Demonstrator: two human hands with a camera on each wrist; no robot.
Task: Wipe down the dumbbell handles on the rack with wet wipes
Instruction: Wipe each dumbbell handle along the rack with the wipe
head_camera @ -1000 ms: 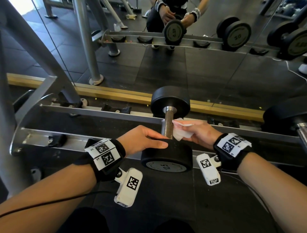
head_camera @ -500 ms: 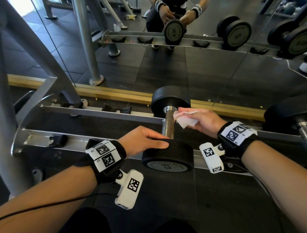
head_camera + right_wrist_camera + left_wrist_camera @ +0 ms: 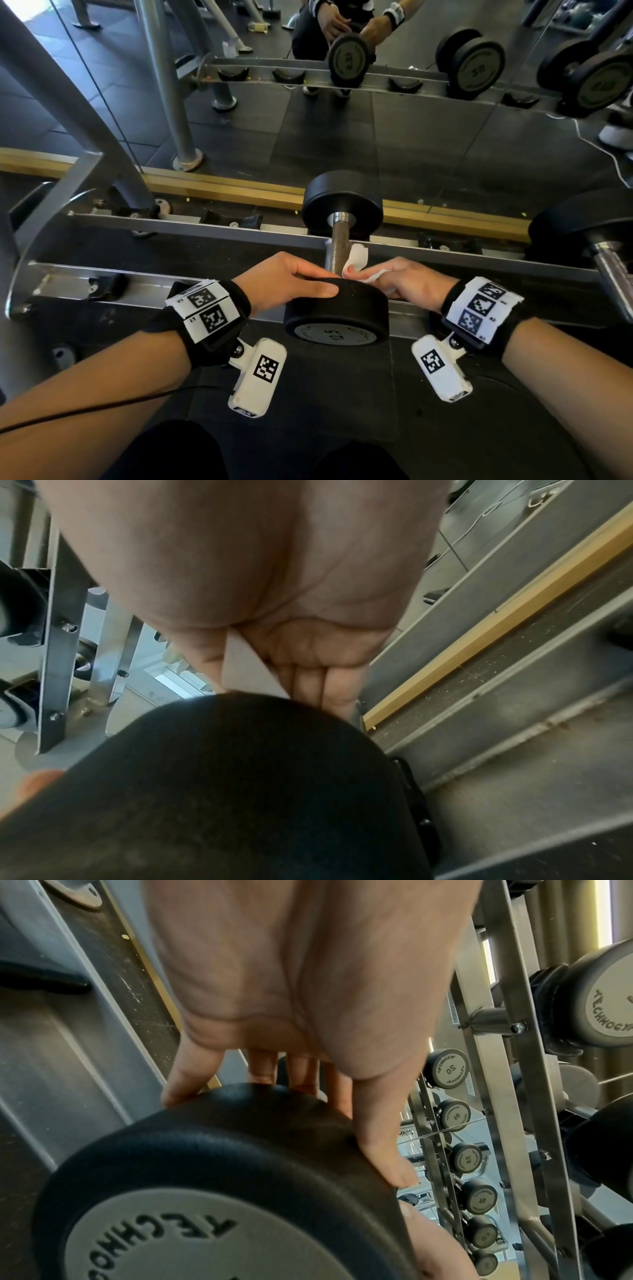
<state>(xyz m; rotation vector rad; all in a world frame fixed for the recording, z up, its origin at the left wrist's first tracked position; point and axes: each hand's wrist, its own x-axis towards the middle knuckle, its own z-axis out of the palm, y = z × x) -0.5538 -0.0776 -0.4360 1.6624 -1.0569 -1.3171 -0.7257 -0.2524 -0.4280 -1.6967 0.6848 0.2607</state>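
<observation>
A black 12.5 dumbbell [image 3: 337, 315] lies across the two rails of the rack [image 3: 144, 284], its knurled metal handle [image 3: 337, 240] pointing away from me. My left hand [image 3: 308, 281] grips the near head, thumb along its top and fingers over its far edge; the left wrist view shows the same head [image 3: 222, 1164]. My right hand [image 3: 394, 277] pinches a white wet wipe [image 3: 356, 260] against the right side of the handle, just behind the near head. The right wrist view shows the wipe [image 3: 246, 669] between thumb and fingers above the head [image 3: 222, 777].
A larger dumbbell [image 3: 582, 229] with a chrome handle [image 3: 613, 270] sits on the rack at the right. Empty black cradles [image 3: 106, 286] [image 3: 233, 221] lie to the left. A grey rack upright [image 3: 51, 102] rises at the left. A mirror [image 3: 376, 137] stands behind the rack.
My right hand has slid the wipe along the handle from the far head back toward the near head. The left hand has stayed on the near head.
</observation>
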